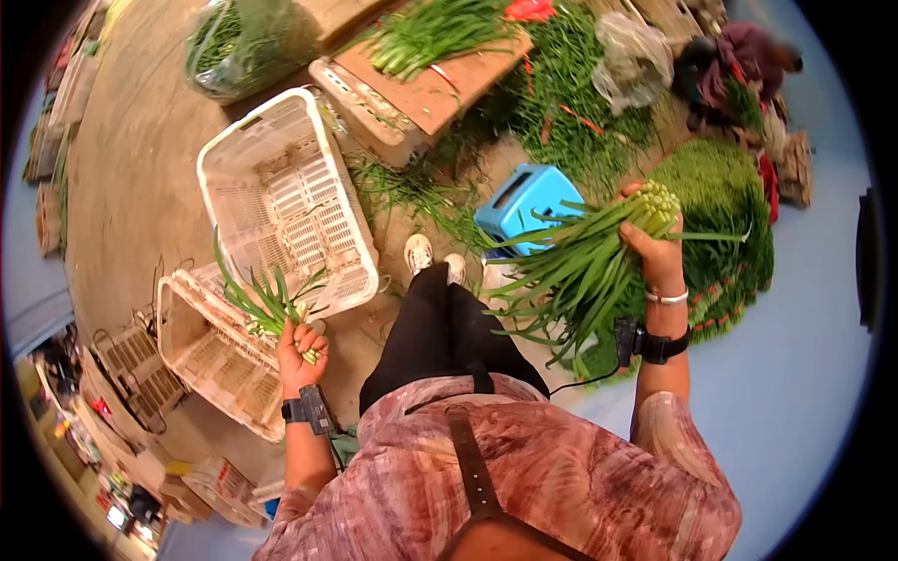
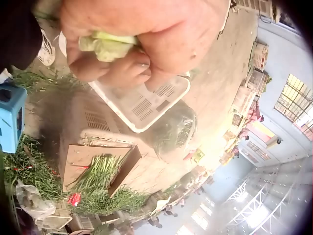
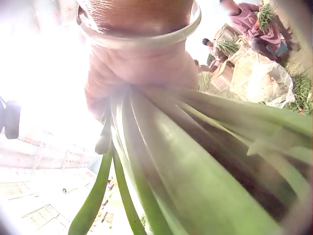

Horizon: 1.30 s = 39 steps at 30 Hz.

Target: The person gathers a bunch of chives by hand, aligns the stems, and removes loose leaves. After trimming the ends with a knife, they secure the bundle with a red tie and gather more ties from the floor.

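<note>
Long, pale-ended green leaves (image 3: 190, 176) fill the clamped right grip (image 1: 655, 245), fewer the clamped left grip (image 1: 301, 353).

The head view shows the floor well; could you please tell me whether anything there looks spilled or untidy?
Yes: loose green leaves lie scattered on the floor between the white crate and blue stool, outside any container, so they look spilled.

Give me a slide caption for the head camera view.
Left hand holding a small bunch of greens, right hand a fuller bunch, with pale crates and a blue stool below.
</note>
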Motion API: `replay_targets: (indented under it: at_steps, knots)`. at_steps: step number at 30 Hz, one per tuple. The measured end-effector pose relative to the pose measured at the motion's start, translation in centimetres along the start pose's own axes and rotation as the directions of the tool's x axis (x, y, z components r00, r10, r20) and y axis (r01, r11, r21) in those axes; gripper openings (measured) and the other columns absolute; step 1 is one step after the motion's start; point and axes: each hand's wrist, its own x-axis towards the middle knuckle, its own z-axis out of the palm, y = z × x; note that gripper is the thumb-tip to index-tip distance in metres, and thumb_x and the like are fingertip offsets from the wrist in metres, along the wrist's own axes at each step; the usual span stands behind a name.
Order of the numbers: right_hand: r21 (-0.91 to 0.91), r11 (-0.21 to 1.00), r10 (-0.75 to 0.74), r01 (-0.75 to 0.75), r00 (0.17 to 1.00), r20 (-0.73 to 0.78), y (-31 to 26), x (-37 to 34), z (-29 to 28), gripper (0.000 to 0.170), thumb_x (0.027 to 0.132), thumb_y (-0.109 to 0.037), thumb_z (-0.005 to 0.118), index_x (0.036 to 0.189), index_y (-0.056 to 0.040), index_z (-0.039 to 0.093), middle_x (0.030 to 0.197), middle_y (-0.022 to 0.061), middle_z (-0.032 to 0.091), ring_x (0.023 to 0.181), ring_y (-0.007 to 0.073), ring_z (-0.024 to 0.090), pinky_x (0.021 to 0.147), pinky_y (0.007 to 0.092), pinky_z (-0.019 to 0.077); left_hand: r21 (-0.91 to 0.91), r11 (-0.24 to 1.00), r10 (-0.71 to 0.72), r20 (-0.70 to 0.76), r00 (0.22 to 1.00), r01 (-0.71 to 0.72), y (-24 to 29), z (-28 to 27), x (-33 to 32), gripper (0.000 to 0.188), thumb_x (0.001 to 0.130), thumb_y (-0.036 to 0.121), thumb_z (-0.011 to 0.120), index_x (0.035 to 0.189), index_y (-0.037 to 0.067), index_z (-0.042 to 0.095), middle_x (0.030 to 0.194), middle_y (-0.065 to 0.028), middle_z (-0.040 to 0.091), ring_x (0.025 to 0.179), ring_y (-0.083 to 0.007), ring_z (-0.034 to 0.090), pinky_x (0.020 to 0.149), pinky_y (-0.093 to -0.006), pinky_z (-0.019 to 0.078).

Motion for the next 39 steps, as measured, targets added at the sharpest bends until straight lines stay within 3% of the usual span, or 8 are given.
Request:
replay_targets:
  at_steps: [2, 5, 6, 16, 24, 27, 32, 39]
  knots:
    - [-0.033, 0.998, 0.059, -0.059, 0.998, -0.006, 0.0, -0.2, -0.5, 0.044, 0.071, -0.008, 0.075, 0.110, -0.0008, 0.055, 0.095, 0.0075, 0.062, 0.085, 0.0154, 0.060, 0.078, 0.0297, 0.0490, -0.025, 0.999, 0.028, -0.059, 0.998, -0.030, -0.8, -0.6, -1.4, 0.034, 0.096, 0.031, 0.051, 0.069, 0.013, 0.044, 0.058, 0.0041, 0.035, 0.046, -0.0078, 0.033, 0.051, -0.0251, 0.0281]
    - [0.077, 0.993, 0.079, -0.085, 0.994, 0.076, -3.2, 3.5, 3.7, 0.046, 0.070, -0.007, 0.074, 0.110, 0.0003, 0.052, 0.094, 0.0084, 0.059, 0.086, 0.0189, 0.060, 0.077, 0.0309, 0.0488, 0.004, 0.999, 0.046, -0.123, 0.991, -0.046, 0.9, 1.1, -0.4, 0.038, 0.096, 0.032, 0.051, 0.064, 0.014, 0.040, 0.057, 0.0038, 0.035, 0.045, -0.0078, 0.032, 0.050, -0.0249, 0.0273]
    - [0.129, 0.989, -0.089, 0.077, 0.992, 0.093, -2.4, 6.9, 4.9, 0.047, 0.070, -0.008, 0.074, 0.110, 0.0001, 0.052, 0.094, 0.0087, 0.059, 0.087, 0.0199, 0.059, 0.078, 0.0318, 0.0486, -0.050, 0.997, 0.055, 0.092, 0.994, -0.051, 3.2, 3.3, 5.8, 0.038, 0.096, 0.033, 0.051, 0.065, 0.013, 0.041, 0.057, 0.0037, 0.036, 0.045, -0.0080, 0.032, 0.049, -0.0246, 0.0271]
    - [0.167, 0.981, -0.155, 0.103, 0.927, 0.340, -6.3, 17.9, 10.3, 0.051, 0.069, -0.014, 0.075, 0.111, 0.0003, 0.050, 0.095, 0.0114, 0.057, 0.092, 0.0241, 0.056, 0.087, 0.0398, 0.0454, -0.136, 0.981, 0.136, -0.007, 0.991, -0.136, 1.7, 2.7, 6.2, 0.039, 0.095, 0.034, 0.052, 0.064, 0.014, 0.041, 0.054, 0.0050, 0.034, 0.044, -0.0071, 0.030, 0.048, -0.0241, 0.0258]
    - [0.149, 0.981, -0.013, -0.127, 0.720, 0.694, -1.9, 30.0, 15.7, 0.053, 0.068, -0.013, 0.075, 0.113, -0.0017, 0.049, 0.095, 0.0103, 0.058, 0.092, 0.0252, 0.057, 0.085, 0.0414, 0.0468, -0.338, 0.883, 0.341, -0.015, 0.940, -0.325, -5.9, 3.2, 6.8, 0.035, 0.095, 0.034, 0.051, 0.068, 0.013, 0.044, 0.057, 0.0049, 0.035, 0.044, -0.0069, 0.030, 0.050, -0.0239, 0.0267]
    - [0.064, 0.978, 0.080, -0.201, 0.635, 0.768, -1.6, 32.8, 18.3, 0.054, 0.067, -0.014, 0.076, 0.111, -0.0016, 0.048, 0.095, 0.0105, 0.058, 0.091, 0.0236, 0.058, 0.083, 0.0369, 0.0480, -0.432, 0.762, 0.406, -0.264, 0.875, -0.483, -10.3, 4.4, 6.8, 0.038, 0.095, 0.037, 0.052, 0.066, 0.014, 0.043, 0.053, 0.0050, 0.034, 0.044, -0.0070, 0.030, 0.050, -0.0239, 0.0269]
    - [-0.035, 0.980, 0.122, -0.195, 0.460, 0.880, -0.8, 35.6, 21.3, 0.052, 0.067, -0.015, 0.076, 0.110, -0.0014, 0.048, 0.094, 0.0102, 0.058, 0.090, 0.0222, 0.057, 0.083, 0.0359, 0.0478, -0.559, 0.550, 0.489, -0.387, 0.782, -0.621, -17.6, 3.5, 8.4, 0.040, 0.094, 0.040, 0.051, 0.064, 0.014, 0.042, 0.051, 0.0047, 0.033, 0.045, -0.0077, 0.030, 0.052, -0.0239, 0.0281]
    - [-0.067, 0.984, 0.119, -0.165, 0.331, 0.936, 3.7, 31.4, 27.7, 0.053, 0.070, -0.014, 0.075, 0.112, -0.0014, 0.045, 0.095, 0.0104, 0.057, 0.091, 0.0224, 0.056, 0.083, 0.0370, 0.0475, -0.523, 0.477, 0.329, -0.639, 0.695, -0.706, -22.7, -6.7, 17.5, 0.024, 0.093, 0.034, 0.057, 0.094, 0.011, 0.051, 0.063, 0.0053, 0.039, 0.048, -0.0072, 0.033, 0.052, -0.0258, 0.0314]
